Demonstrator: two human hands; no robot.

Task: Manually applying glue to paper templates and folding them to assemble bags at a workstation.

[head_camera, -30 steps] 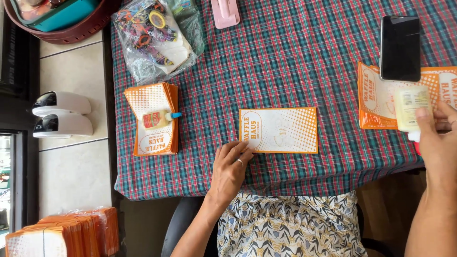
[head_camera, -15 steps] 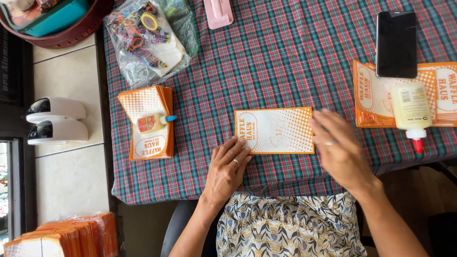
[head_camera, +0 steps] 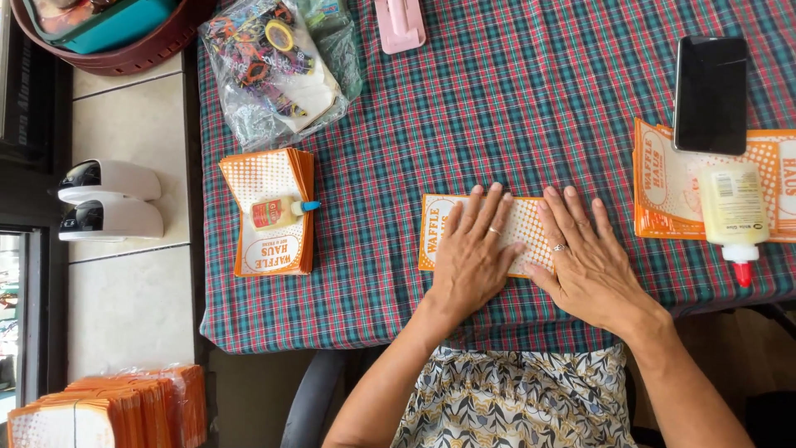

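An orange and white paper bag [head_camera: 437,229] lies flat on the plaid tablecloth [head_camera: 514,124] near its front edge. My left hand [head_camera: 474,259] rests palm down on the middle of the bag, fingers spread. Beside it, my right hand [head_camera: 589,265] presses flat on the bag's right part, covering that end. Neither hand holds anything. A large glue bottle with a red tip [head_camera: 733,217] lies on a stack of the same bags [head_camera: 663,191] at the right.
A black phone [head_camera: 711,94] lies on the right stack. A small glue bottle [head_camera: 280,211] rests on another stack of bags [head_camera: 267,245] at the left. A clear bag of small items [head_camera: 274,62], a pink object [head_camera: 400,23], a round basket [head_camera: 108,37] and more bags [head_camera: 108,411] lie around.
My right hand put the large glue bottle down on the right stack, then came left onto the bag. My left hand slid up from the table edge onto the bag.
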